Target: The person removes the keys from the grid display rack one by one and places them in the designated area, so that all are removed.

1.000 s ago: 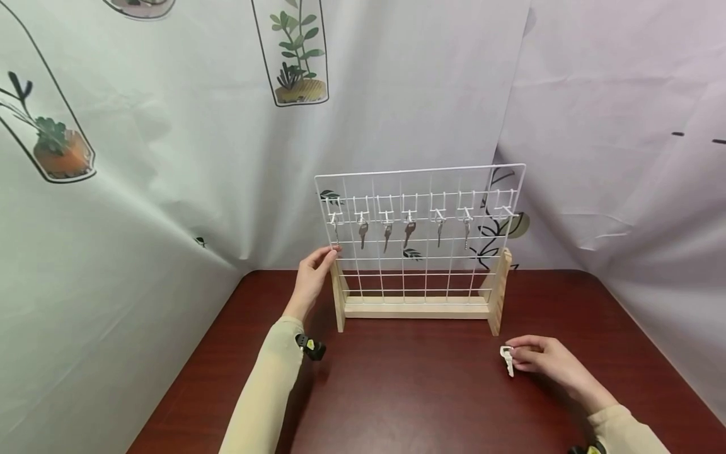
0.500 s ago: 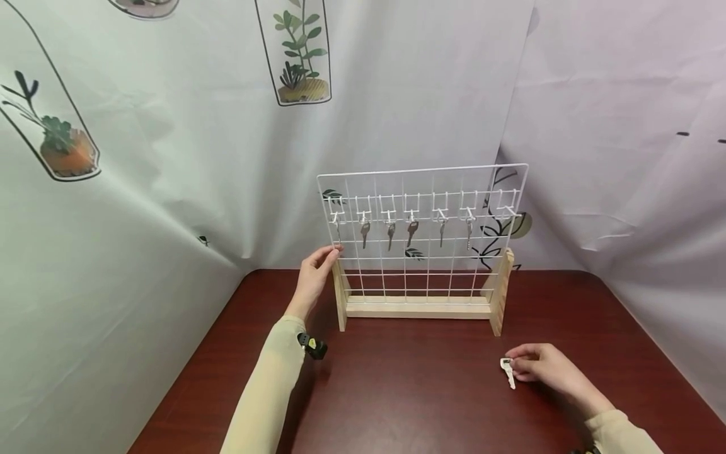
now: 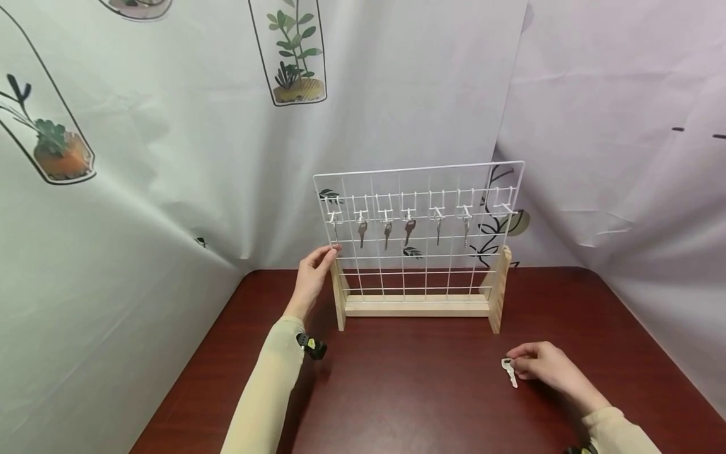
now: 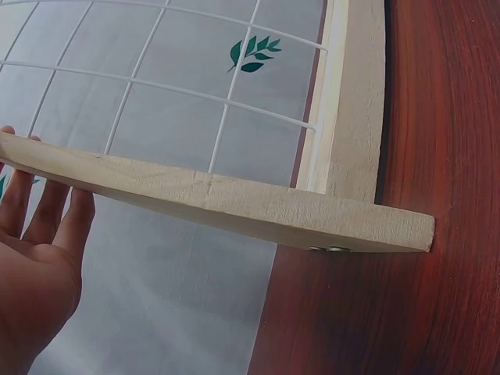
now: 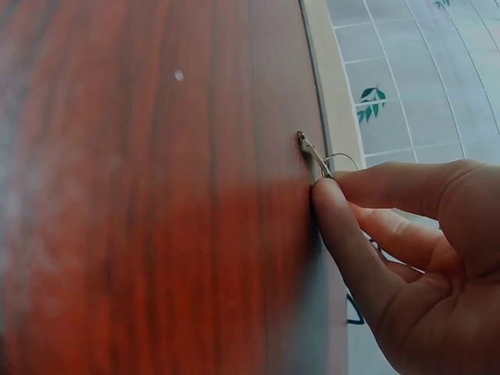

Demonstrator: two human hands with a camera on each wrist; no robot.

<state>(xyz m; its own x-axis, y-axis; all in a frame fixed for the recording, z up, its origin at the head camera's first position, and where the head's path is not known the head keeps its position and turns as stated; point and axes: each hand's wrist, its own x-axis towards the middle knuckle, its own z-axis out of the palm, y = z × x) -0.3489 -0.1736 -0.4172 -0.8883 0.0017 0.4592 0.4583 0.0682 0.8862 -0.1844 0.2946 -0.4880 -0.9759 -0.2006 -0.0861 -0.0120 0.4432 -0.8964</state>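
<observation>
Step in hand, as judged: a key is picked up but not yet hung. Your right grip (image 3: 549, 367) pinches the loose key (image 3: 510, 374) by its wide end, near the counter (image 3: 414, 391); contact cannot be confirmed. Its ring (image 5: 344, 158) shows beside your fingertips. Your left grip (image 3: 312, 277) holds the rack's left upright (image 3: 338, 296), apparently steadying it. Six hanging keys (image 3: 409, 232) occupy hooks; the rightmost hook (image 3: 503, 209) is bare. The next move would call for raising the key and threading its ring there. Against one second ago, your right grip and key sit slightly nearer you; your left grip and the hanging keys are unchanged.
</observation>
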